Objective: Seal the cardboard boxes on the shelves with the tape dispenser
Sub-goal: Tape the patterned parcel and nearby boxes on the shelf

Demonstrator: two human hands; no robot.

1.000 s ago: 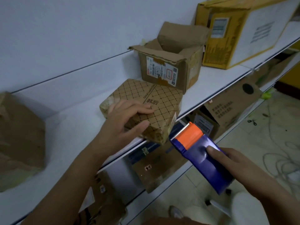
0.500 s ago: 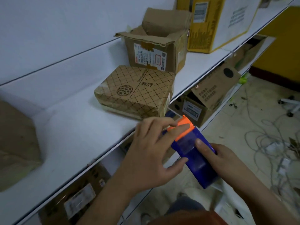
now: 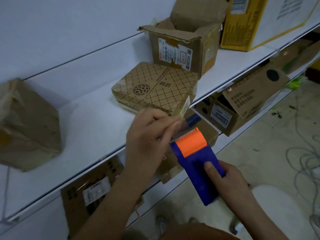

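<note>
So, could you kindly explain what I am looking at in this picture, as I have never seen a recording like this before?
There is no machine here: a person wears a camera on the head, and it looks forward and down at their own two bare hands. The right hand grips a blue tape dispenser with an orange top and a toothed cutting edge. The left hand is at that edge, with its fingers pinched together as if drawing out the clear tape; the tape itself is too blurred to make out. Beyond the hands runs a white shelf. On it lie a flat patterned box, an open box with a shipping label behind it, a plain brown box to the left, and a yellow box at the far end. More boxes sit on the shelf below.
</note>
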